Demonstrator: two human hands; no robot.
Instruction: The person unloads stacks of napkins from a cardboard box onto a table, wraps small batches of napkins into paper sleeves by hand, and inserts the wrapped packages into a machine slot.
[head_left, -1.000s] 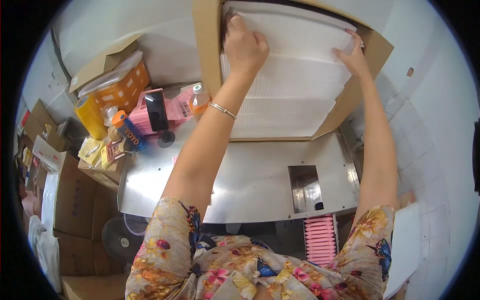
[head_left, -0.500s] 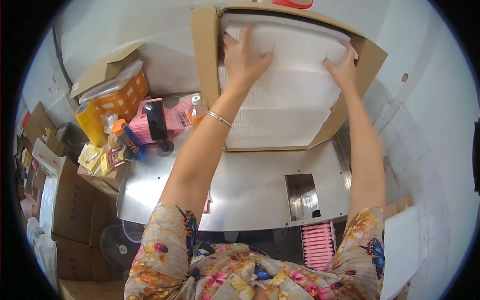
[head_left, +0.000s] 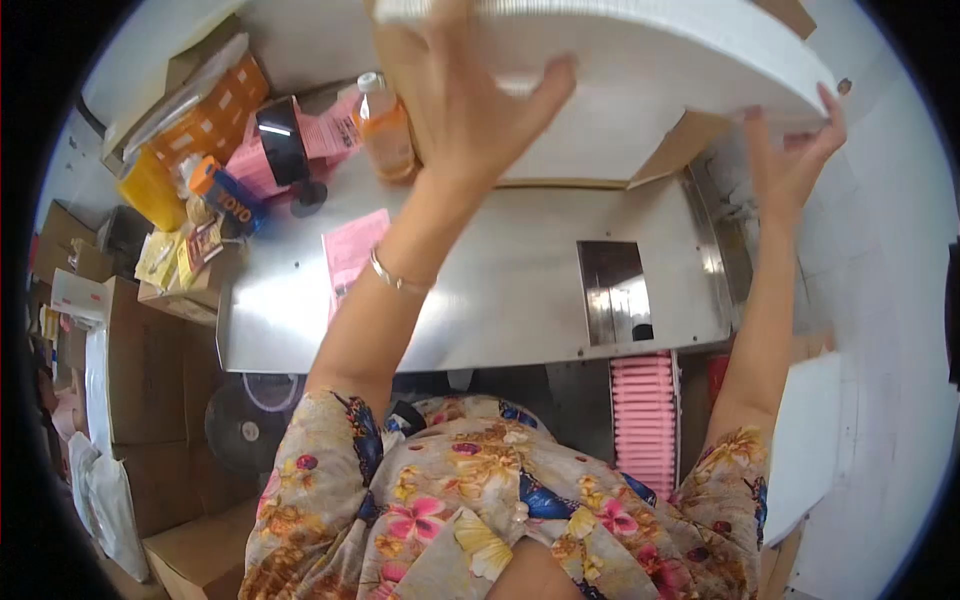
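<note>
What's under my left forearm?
Part of a pink sheet shows on the metal tabletop. Your left forearm covers its rest and whatever else may lie there.

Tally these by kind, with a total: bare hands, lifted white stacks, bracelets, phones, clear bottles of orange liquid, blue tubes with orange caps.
Bare hands, left hand and right hand: 2
Lifted white stack: 1
Bracelet: 1
Phone: 1
Clear bottle: 1
Blue tube: 1
Total: 7

Passage lies open over the shiny steel tabletop (head_left: 490,280) between the pink printed sheet (head_left: 350,248) and the dark rectangular cutout (head_left: 613,285); beyond, the thick white stack (head_left: 690,50) and orange-filled clear bottle (head_left: 386,135) obstruct.
</note>
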